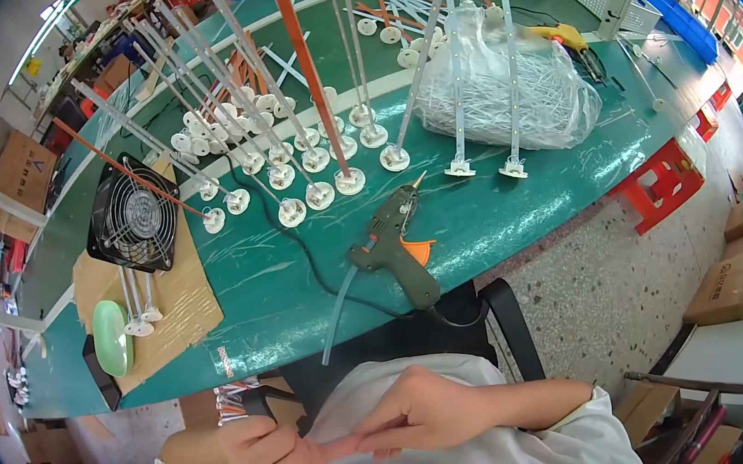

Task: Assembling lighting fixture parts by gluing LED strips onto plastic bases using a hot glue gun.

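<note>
- We face the near edge of the green table point(493, 224); open tabletop extends right of the glue gun point(384, 232) toward the red stool point(665, 186).
- We locate the glue gun on the table near that edge, nozzle pointing away and slightly right; its long axis runs far to near, the glue stick point(338, 316) trailing toward us.
- Our left hand point(274, 459) is curled closed; our right hand point(438, 409) has fingers bent against it. We cannot tell whether either grasps anything.
- We see shiny strips point(232, 403) just beside the left hand.
- Beyond the gun, white round bases point(320, 195) with tall strips and the plastic bag point(558, 107) obstruct reach; the black cable point(316, 267), fan point(135, 212) and green dish point(114, 338) occupy the left.
</note>
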Demonstrator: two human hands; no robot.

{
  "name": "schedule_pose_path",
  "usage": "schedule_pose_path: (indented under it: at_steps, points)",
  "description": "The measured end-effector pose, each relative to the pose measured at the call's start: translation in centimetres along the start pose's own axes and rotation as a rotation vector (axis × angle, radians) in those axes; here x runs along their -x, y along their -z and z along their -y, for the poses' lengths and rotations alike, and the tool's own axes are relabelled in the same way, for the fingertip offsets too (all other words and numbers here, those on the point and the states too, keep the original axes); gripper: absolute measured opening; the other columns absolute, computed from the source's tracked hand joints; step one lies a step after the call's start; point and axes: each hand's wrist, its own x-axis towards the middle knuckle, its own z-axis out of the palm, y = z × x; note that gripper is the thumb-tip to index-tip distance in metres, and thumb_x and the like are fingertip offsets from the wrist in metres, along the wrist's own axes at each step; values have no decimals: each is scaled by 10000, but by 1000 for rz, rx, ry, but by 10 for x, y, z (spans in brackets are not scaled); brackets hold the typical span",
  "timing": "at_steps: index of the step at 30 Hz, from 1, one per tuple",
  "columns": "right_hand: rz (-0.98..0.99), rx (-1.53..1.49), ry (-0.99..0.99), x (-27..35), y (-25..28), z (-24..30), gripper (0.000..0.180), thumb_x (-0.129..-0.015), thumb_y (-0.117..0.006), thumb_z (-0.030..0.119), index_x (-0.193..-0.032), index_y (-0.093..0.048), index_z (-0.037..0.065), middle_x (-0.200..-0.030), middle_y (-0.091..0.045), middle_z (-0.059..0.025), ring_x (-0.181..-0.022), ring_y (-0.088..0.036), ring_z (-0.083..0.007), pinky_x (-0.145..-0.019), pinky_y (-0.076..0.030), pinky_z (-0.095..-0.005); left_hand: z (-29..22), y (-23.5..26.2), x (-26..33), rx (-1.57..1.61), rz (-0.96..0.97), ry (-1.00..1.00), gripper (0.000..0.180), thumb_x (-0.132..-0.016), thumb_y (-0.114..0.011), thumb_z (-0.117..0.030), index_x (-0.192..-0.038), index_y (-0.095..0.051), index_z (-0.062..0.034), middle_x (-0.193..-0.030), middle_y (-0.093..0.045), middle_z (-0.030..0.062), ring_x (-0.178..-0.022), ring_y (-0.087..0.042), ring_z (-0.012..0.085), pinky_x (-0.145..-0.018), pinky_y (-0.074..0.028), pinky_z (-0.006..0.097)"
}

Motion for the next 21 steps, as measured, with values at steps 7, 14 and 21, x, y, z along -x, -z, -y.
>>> schedule_pose_path:
  at_steps: [7,14,21]
  points:
    - [-221,3,11,6,-20,-9,126,-910,-743,57,-995,-747,-35,-788,-753,-91,-713,-749,-126,-601,-583,-236,4,-10,1,-29,-47,-65,394,-477,-813,-165,-654,-463,-134,-592,-419,-40,-511,-397,127,-491,-224,270]
    - [-300,214,110,-4,-14,-3,141,-909,-748,55,-987,-741,-63,-710,-735,-88,-654,-741,-128,-585,-591,-240,3,-20,12,52,-31,-2,390,-423,-776,-174,-603,-435,-118,-581,-392,-30,-493,-366,119,-476,-207,261]
    - [-98,-97,40,4,6,-9,156,-941,-675,0,-1063,-721,-85,-823,-747,-139,-745,-754,-168,-649,-613,-267,11,-6,15,15,-50,141,298,-619,-866,-118,-711,-586,-74,-616,-506,-10,-527,-489,144,-467,-325,260]
